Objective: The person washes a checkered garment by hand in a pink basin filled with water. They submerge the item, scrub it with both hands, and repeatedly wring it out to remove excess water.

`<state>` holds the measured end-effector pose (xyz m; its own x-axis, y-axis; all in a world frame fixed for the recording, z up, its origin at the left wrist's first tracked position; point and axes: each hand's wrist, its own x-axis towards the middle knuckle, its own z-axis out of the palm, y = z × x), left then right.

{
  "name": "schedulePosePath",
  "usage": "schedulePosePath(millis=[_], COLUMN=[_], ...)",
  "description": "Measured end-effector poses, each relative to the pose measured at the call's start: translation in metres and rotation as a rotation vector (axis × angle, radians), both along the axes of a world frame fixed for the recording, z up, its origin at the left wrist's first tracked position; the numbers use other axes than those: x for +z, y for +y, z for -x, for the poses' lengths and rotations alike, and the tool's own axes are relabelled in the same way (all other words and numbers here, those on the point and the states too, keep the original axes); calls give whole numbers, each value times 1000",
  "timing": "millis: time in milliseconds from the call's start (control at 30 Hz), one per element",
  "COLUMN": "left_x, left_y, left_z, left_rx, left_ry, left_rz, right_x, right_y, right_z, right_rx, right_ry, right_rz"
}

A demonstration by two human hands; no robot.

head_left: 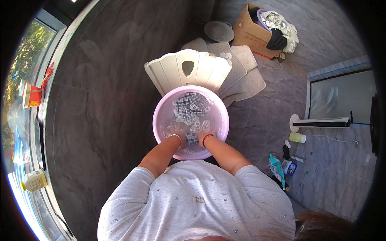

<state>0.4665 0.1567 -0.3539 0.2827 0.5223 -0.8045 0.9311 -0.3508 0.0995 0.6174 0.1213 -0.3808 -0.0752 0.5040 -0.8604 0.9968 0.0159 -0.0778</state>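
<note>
A round pink plastic basin [155,120] holds cloudy, soapy water with bubbles. In it lies a black-and-white checked cloth [190,104], partly under the suds, with another checked part between my wrists. My left hand [178,130], wearing a thin light bracelet at the wrist, is under the water at the near left side of the basin. My right hand [205,135], with a red band at the wrist, is under the water at the near right. Foam and murky water blur the fingers of both, so whether they grip the cloth cannot be told.
Just beyond the basin stands a cream plastic chair or stool [172,72]. Folded mats [244,81] lie behind it, near a cardboard box [253,33] heaped with clothes. At right are a tower fan [322,122] and several packages; a bottle [35,180] stands by the window at left.
</note>
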Motion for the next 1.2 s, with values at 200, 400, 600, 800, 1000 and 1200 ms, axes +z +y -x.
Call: schedulePosePath(millis=[200, 400, 600, 800, 1000, 1200], left_x=[5, -82, -53, -40, -91, -85], left_y=[5, -3, 4, 10, 8, 13], left_z=[-3, 11, 5, 3, 13, 17], left_rx=[-32, -71, -57, -60, -127, -234], left_ry=[72, 31, 89, 69, 38, 7], left_rz=[72, 80, 101, 139, 79, 93], right_x=[-15, -84, -111, -42, -19, -35], right_y=[-4, -21, -13, 0, 7, 9], right_z=[0, -2, -5, -3, -6, -8], right_rx=[-25, -57, 30, 40, 114, 184], right_ry=[-13, -103, -102, 17, 130, 135], right_rz=[-18, -146, 119, 3, 47, 150])
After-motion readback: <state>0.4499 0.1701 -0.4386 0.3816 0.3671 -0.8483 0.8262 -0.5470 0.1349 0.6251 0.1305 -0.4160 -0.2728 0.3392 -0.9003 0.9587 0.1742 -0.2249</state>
